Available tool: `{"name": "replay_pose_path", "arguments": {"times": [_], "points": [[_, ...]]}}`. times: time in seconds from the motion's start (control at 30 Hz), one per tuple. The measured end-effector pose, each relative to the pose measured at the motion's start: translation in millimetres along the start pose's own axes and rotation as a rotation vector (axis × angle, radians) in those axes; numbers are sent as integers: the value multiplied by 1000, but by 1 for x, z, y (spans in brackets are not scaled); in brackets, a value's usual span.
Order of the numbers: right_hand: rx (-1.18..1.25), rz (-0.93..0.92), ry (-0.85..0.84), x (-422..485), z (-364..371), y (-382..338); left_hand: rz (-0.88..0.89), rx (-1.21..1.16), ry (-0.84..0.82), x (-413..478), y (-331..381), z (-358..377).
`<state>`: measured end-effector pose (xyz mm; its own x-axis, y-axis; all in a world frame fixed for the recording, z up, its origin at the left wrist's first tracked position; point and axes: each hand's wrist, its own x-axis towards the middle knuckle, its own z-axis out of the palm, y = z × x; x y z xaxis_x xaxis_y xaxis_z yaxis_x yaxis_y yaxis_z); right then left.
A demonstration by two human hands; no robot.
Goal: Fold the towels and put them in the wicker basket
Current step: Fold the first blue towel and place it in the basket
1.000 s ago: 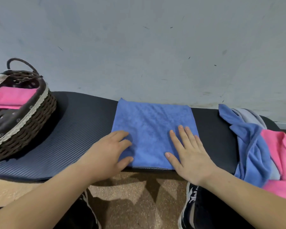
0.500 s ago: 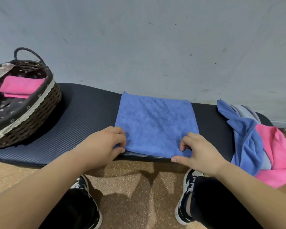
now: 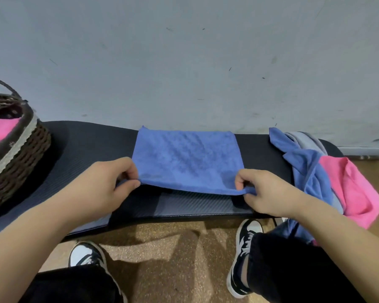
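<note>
We are holding both arms forward, left hand (image 3: 109, 182) and right hand (image 3: 263, 191) each pinching a near corner of the blue towel (image 3: 188, 158).

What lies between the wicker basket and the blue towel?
In the head view, only bare black mat lies between basket and towel; the left hand pinches the towel's near corner.

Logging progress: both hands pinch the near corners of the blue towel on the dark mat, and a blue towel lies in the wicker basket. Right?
Not quite: the head view shows a pink towel in the wicker basket, not a blue one. The left hand and right hand do pinch the near corners of the blue towel on the dark mat.
</note>
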<state>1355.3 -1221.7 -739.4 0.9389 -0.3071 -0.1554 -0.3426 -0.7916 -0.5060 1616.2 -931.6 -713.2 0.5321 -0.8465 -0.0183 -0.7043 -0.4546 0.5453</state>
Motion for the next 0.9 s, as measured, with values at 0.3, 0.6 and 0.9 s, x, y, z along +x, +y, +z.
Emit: {"name": "replay_pose_path", "arguments": {"times": [0.3,0.6,0.9], "points": [[243,188,-259,-9,-29,-1,-139,-27,-195,-12,-1,-10],[431,264,-321,12,-47,-1,-215,-417,-288,-7,-10,-21],[201,326,132,83,-46,-3,-232,-76,99,70,-18,2]]}}
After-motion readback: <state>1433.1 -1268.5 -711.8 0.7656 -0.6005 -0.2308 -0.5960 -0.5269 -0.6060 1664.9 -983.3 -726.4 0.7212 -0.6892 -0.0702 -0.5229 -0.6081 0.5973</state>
